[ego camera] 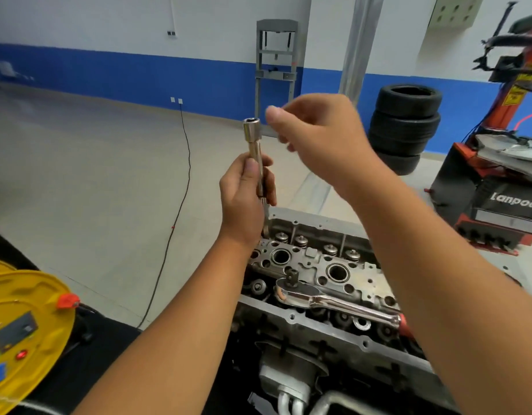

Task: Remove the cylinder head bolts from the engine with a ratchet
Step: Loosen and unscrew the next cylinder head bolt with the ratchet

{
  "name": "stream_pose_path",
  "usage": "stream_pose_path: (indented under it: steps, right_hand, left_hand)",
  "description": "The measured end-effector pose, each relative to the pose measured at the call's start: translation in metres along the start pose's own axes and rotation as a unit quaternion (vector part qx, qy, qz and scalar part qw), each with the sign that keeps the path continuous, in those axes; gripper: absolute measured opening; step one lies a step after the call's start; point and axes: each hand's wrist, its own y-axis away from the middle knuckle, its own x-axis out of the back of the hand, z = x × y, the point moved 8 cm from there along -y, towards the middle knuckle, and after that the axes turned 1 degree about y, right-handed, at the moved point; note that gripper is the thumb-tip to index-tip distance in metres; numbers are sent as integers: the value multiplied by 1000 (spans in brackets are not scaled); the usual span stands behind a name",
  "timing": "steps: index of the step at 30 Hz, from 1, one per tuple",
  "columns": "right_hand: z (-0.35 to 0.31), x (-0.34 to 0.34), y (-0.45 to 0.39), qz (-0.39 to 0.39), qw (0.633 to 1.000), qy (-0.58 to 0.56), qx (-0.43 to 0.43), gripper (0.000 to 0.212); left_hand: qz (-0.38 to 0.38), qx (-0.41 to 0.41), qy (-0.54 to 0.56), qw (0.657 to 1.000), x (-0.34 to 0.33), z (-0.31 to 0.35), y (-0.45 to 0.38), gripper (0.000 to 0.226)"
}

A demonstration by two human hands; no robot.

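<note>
Ratchet (333,301) lies on the engine (318,327) below both hands; left hand (246,199) grips socket extension (255,151) upright, right hand (318,136) loosely curled, apparently empty. Next: probably refit it.

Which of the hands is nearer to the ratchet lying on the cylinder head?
Left. The left hand, gripping the socket extension, is just above the ratchet head's far side; the right hand is raised higher, farther away.

Stuff you can't really make out here

Right grip (312,130) is motion-blurred, so no telling if it's pinching anything; the extension bar (256,154) disappears below the left grip (248,199), and the ratchet (327,301) handle's end hides under the right forearm.
</note>
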Motion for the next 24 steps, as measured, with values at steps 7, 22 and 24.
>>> stream_pose_path:
  steps: [7, 22, 24]
  right_hand:
    - [20, -59, -3, 27, 944, -327, -44, 18]
    - [44, -66, 3, -27, 910, -406, -78, 30]
    - [46, -66, 5, -25, 908, -410, -78, 21]
  left_hand:
    - [39, -31, -64, 997, 1, 4, 1, 19]
    - [-8, -8, -68, 998, -5, -1, 6, 31]
    - [-3, -12, -92, 996, -2, -1, 6, 35]
